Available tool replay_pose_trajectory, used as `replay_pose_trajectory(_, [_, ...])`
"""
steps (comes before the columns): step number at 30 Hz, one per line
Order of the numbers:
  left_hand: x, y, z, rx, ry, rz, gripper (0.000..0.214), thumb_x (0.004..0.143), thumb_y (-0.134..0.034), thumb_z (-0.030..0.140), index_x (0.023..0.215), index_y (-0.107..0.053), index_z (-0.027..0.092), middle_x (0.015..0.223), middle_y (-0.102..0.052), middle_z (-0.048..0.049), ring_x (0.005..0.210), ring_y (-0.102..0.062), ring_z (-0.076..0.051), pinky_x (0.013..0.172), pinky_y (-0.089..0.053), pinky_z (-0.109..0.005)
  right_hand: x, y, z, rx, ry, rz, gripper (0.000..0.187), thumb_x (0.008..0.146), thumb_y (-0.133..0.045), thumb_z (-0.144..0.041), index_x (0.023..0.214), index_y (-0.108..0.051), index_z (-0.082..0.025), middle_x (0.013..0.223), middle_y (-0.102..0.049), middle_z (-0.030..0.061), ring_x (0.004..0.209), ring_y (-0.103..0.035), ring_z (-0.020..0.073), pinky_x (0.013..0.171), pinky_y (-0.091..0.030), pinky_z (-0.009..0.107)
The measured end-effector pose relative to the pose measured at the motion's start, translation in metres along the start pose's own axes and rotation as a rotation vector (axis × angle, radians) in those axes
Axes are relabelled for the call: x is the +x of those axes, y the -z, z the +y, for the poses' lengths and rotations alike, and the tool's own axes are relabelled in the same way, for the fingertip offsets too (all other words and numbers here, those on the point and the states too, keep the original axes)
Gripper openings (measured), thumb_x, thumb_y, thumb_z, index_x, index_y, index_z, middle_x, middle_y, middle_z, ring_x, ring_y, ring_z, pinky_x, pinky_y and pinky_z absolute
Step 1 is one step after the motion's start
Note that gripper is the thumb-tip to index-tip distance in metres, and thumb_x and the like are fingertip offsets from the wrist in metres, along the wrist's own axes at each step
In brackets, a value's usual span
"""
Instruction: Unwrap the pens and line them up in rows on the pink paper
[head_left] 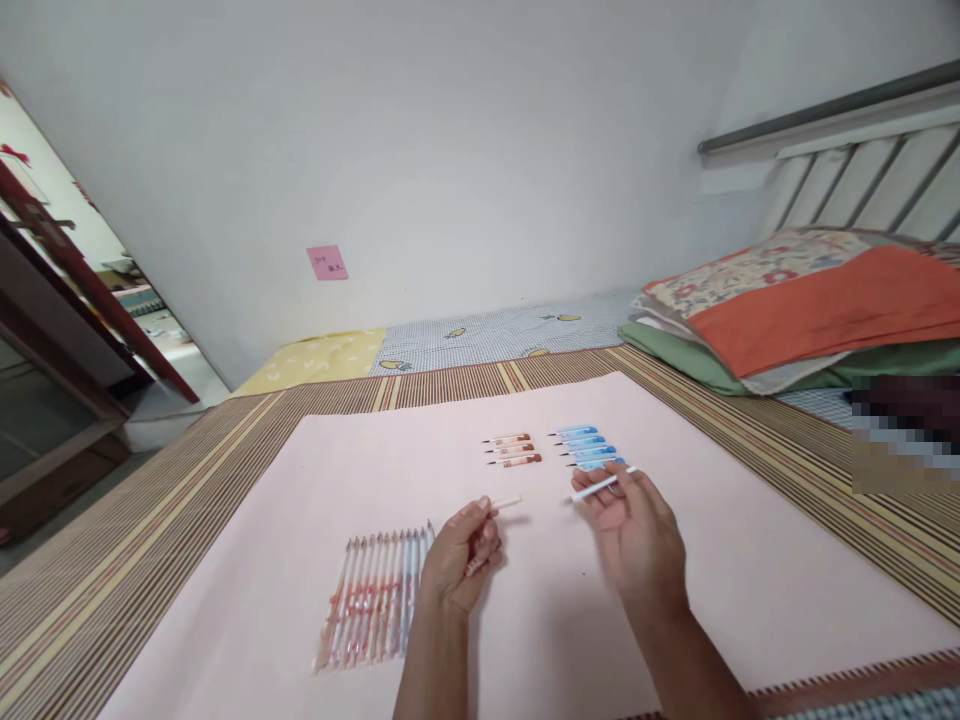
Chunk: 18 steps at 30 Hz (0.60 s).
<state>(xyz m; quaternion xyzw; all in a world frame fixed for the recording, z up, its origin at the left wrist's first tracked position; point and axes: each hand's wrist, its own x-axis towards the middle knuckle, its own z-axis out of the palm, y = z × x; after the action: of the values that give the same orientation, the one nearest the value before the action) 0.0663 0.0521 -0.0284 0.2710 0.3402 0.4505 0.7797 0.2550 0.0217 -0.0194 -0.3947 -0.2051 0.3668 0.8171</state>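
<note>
My left hand (459, 558) is curled shut around a thin pale stick-like piece (507, 502) that pokes out past its fingers. My right hand (630, 525) pinches a slim white pen refill (600, 486) with a bluish end, held just above the pale pink sheet (675, 600). Ahead of the hands lie two short rows: several brown-tipped pen pieces (511, 450) on the left and several blue ones (587, 446) on the right. Beside my left wrist lies a row of several clear pen barrels (373, 600), side by side.
The pink sheet covers a striped woven mat (150, 520) on a bed. Folded bedding and an orange-and-floral pillow (810, 305) are stacked at the right, under a headboard. A pink note (327, 262) sticks to the white wall. A doorway opens at the left.
</note>
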Motion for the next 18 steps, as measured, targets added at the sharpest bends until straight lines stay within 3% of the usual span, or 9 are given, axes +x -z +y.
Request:
replay_pose_trajectory(2, [0.001, 0.001, -0.001, 0.059, -0.037, -0.011, 0.045, 0.062, -0.091, 0.048, 0.07, -0.061, 0.014, 0.048, -0.053, 0.0082, 0.035, -0.025, -0.001, 0.043, -0.02, -0.021, -0.002, 0.0, -0.005, -0.128, 0.037, -0.054, 0.022, 0.087, -0.067, -0.043, 0.092, -0.065, -0.022, 0.073, -0.06, -0.0034, 0.066, -0.062, 0.0143, 0.064, -0.052, 0.028])
replay_pose_trajectory(4, [0.002, 0.002, -0.002, 0.133, -0.083, 0.0, 0.044, 0.064, -0.09, 0.047, 0.069, -0.06, 0.015, 0.051, -0.056, 0.0071, 0.035, -0.025, -0.001, 0.043, -0.019, -0.022, -0.008, -0.002, -0.006, -0.415, 0.148, -0.205, 0.021, 0.091, -0.062, -0.041, 0.095, -0.069, -0.022, 0.075, -0.06, -0.0018, 0.063, -0.058, 0.0139, 0.059, -0.048, 0.026])
replay_pose_trajectory(7, [0.004, 0.002, -0.004, 0.238, -0.14, 0.031, 0.042, 0.063, -0.091, 0.045, 0.072, -0.062, 0.015, 0.06, -0.063, 0.003, 0.037, -0.031, -0.001, 0.044, -0.015, -0.023, -0.019, -0.007, -0.003, -0.863, 0.42, -0.522, 0.016, 0.093, -0.059, -0.032, 0.098, -0.072, -0.022, 0.093, -0.068, 0.0045, 0.084, -0.064, 0.0198, 0.073, -0.051, 0.03])
replay_pose_trajectory(9, [0.005, 0.001, -0.006, 0.279, -0.154, 0.035, 0.041, 0.063, -0.09, 0.044, 0.075, -0.065, 0.014, 0.063, -0.065, 0.001, 0.039, -0.033, -0.002, 0.045, -0.015, -0.023, -0.024, -0.009, 0.002, -1.061, 0.566, -0.666, 0.016, 0.094, -0.055, -0.023, 0.1, -0.07, -0.023, 0.097, -0.068, 0.0053, 0.091, -0.065, 0.0209, 0.078, -0.05, 0.031])
replay_pose_trajectory(13, [0.005, -0.001, -0.008, 0.297, -0.15, 0.042, 0.038, 0.063, -0.09, 0.042, 0.078, -0.068, 0.014, 0.063, -0.066, 0.0002, 0.04, -0.034, -0.002, 0.045, -0.015, -0.023, -0.024, -0.007, 0.013, -1.299, 0.693, -0.719, 0.018, 0.093, -0.053, -0.012, 0.097, -0.066, -0.022, 0.09, -0.065, 0.0037, 0.082, -0.063, 0.0195, 0.071, -0.048, 0.029])
replay_pose_trajectory(18, [0.007, -0.005, -0.01, 0.278, -0.148, 0.066, 0.041, 0.06, -0.09, 0.039, 0.086, -0.072, 0.013, 0.067, -0.071, -0.0031, 0.04, -0.037, -0.003, 0.044, -0.016, -0.022, -0.019, -0.004, 0.019, -1.349, 0.755, -0.69, 0.018, 0.092, -0.052, -0.008, 0.094, -0.063, -0.022, 0.09, -0.063, 0.0034, 0.082, -0.062, 0.0186, 0.067, -0.045, 0.027])
